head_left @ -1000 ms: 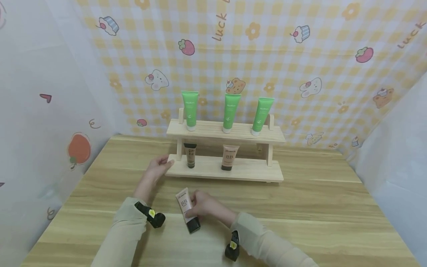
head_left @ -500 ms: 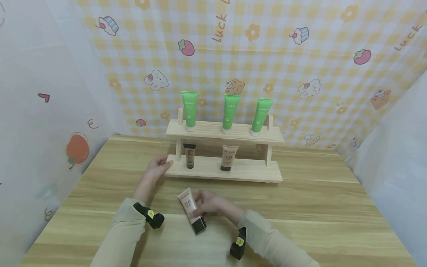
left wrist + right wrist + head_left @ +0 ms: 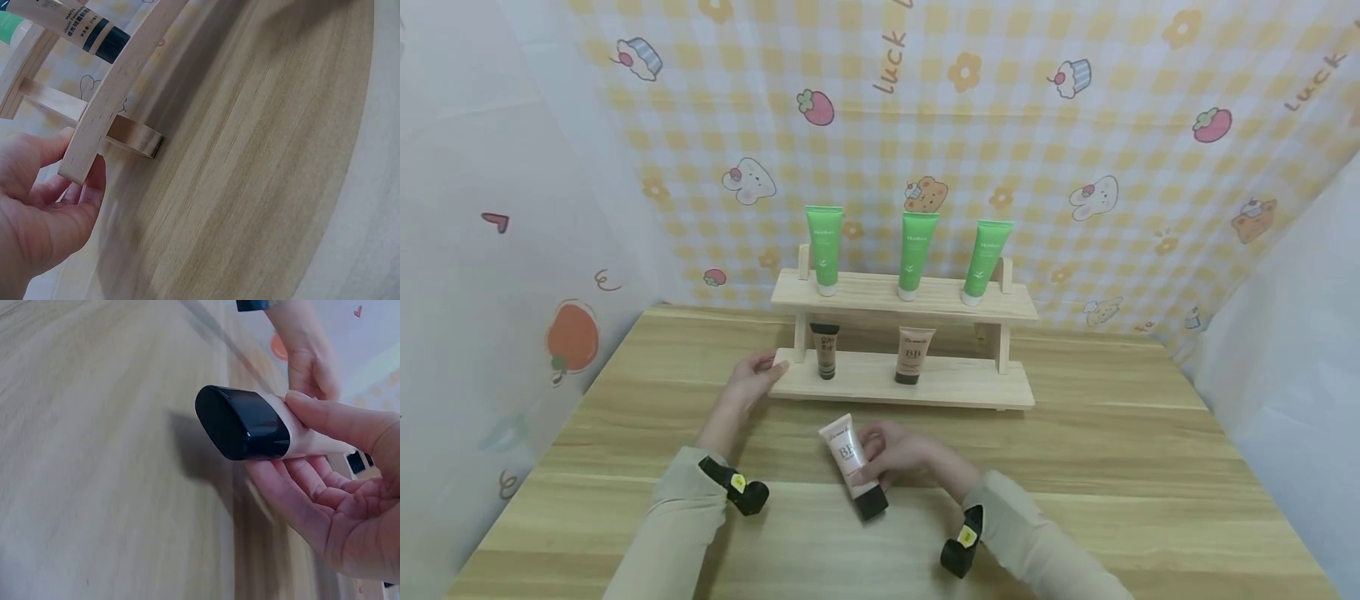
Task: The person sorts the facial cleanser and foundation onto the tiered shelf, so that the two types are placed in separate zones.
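Observation:
In the head view my right hand (image 3: 895, 454) holds a pale pink BB cream tube (image 3: 848, 454) above the table, tilted, with its black cap (image 3: 240, 425) toward me. The right wrist view has my thumb on one side of the tube and fingers on the other. My left hand (image 3: 751, 382) grips the left end of a two-tier wooden shelf (image 3: 850, 390). Its thumb and fingers stand on either side of the lower board (image 3: 103, 103) in the left wrist view. Another BB cream tube (image 3: 913, 354) and a small brown tube with black ends (image 3: 826, 352) stand on that board.
Three green tubes (image 3: 915, 254) stand along the upper board (image 3: 868, 287) of the shelf. Under everything lies a wood-grain table (image 3: 1112, 450). A checked, printed cloth (image 3: 1037, 125) hangs right behind the shelf.
My right hand has moved to the right and slightly up with the BB cream tube, lifting it toward the shelf. My left hand has stayed on the shelf's end.

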Action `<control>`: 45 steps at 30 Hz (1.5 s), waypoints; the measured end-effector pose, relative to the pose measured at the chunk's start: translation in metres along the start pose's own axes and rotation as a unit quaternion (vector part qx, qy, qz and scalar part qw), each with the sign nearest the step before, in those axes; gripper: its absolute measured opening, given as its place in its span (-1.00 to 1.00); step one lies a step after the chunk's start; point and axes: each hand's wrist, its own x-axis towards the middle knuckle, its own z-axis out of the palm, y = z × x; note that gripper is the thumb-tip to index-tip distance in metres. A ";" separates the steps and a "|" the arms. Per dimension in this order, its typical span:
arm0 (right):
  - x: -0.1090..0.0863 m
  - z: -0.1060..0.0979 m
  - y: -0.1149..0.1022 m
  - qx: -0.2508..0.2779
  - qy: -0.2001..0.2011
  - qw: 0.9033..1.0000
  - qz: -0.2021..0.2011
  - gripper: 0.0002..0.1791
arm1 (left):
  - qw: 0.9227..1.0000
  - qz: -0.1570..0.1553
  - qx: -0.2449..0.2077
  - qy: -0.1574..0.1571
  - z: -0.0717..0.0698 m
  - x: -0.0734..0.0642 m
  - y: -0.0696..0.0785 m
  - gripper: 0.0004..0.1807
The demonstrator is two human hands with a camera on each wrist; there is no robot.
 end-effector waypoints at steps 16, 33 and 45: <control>-0.020 -0.032 0.012 0.005 0.016 1.000 -0.024 -0.44 | 1.000 -0.003 0.005 0.002 0.001 -0.001 0.001 -0.31; -0.044 -0.068 0.020 0.007 0.065 0.997 -0.045 -0.48 | 1.000 0.004 0.015 0.009 0.000 0.001 0.000 -0.33; -0.060 -0.095 0.018 -0.002 0.091 0.994 -0.063 -0.50 | 1.000 0.000 0.010 0.003 -0.001 0.001 -0.001 -0.32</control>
